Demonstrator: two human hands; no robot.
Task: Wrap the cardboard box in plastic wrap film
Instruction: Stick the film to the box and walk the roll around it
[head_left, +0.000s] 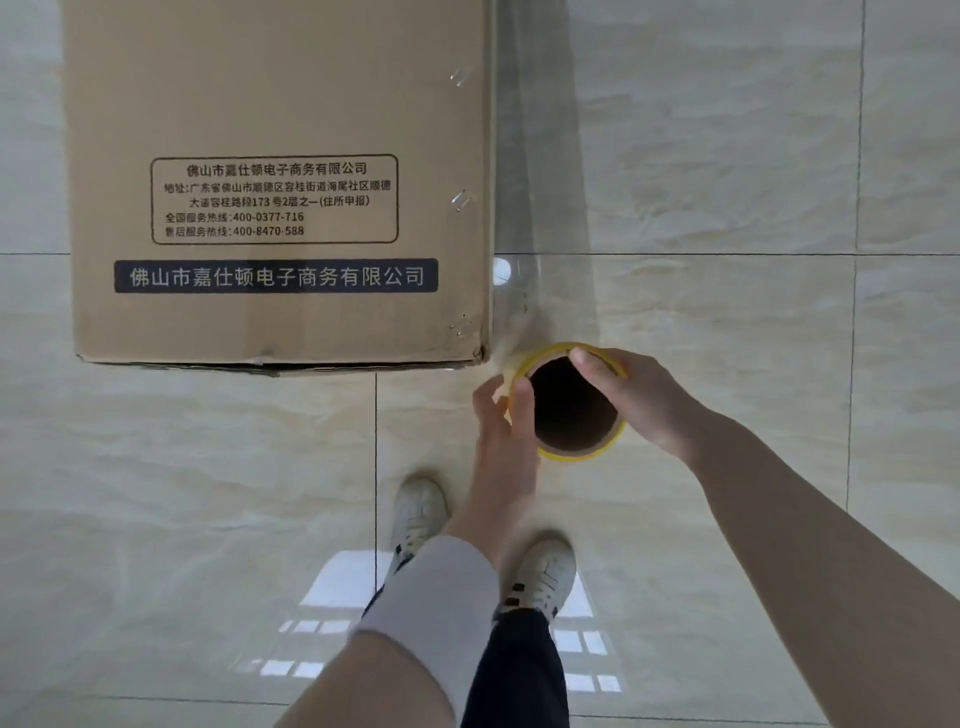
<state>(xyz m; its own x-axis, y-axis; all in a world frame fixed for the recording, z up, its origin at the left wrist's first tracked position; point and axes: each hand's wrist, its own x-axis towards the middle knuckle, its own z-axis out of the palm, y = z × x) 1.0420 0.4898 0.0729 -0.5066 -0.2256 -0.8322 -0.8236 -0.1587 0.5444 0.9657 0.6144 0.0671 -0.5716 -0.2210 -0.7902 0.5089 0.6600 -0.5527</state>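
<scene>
Both hands, left (501, 415) and right (641, 400), gripped the roll (574, 402), which stood upright. The box (280, 182) sat just up and left of it. Film (540, 171) ran along the box's right side.

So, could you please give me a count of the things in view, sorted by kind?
Box: 1
Roll of film: 1
Hands: 2, left hand and right hand, both holding the roll
Shoes: 2, left shoe and right shoe
Total: 6
</scene>
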